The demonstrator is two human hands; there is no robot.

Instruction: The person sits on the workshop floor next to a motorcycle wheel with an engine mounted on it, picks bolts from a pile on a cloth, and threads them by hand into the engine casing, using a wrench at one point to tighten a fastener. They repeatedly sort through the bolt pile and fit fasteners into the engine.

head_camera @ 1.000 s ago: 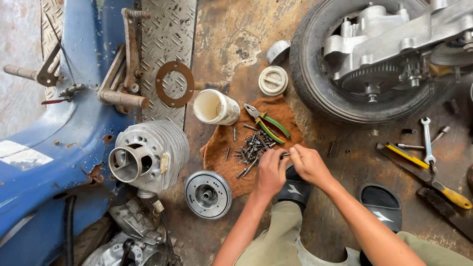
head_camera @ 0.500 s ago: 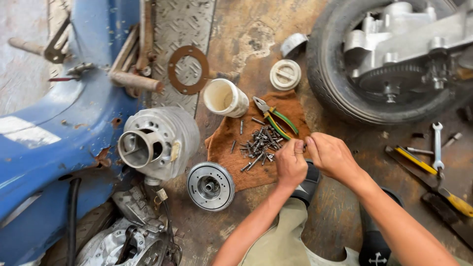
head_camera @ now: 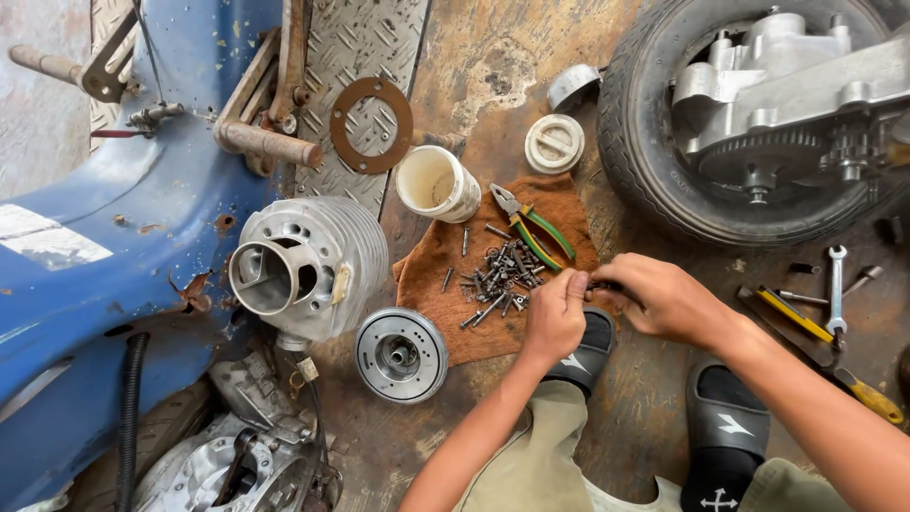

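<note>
My left hand (head_camera: 555, 318) and my right hand (head_camera: 664, 299) meet over the right edge of a brown rag (head_camera: 445, 280) on the floor. Between their fingertips they pinch a small dark metal part (head_camera: 597, 284); its exact kind is too small to tell. A pile of several screws and bolts (head_camera: 498, 275) lies on the rag just left of my hands. Green-handled pliers (head_camera: 533, 228) rest on the rag above the pile. My feet in black sandals (head_camera: 725, 427) are below the hands.
A finned grey engine cylinder (head_camera: 308, 265) and a round metal hub (head_camera: 401, 354) lie left of the rag. A white cup (head_camera: 438, 183), white cap (head_camera: 555, 142), brown gasket ring (head_camera: 372, 125), tyre with engine casing (head_camera: 758, 114), spanner (head_camera: 836, 284) and screwdrivers (head_camera: 801, 318) surround it. Blue scooter body (head_camera: 85, 284) at left.
The camera view has drifted, shifting the scene rightward and down. My hands stay together at the rag's edge, working the small part between the fingertips.
</note>
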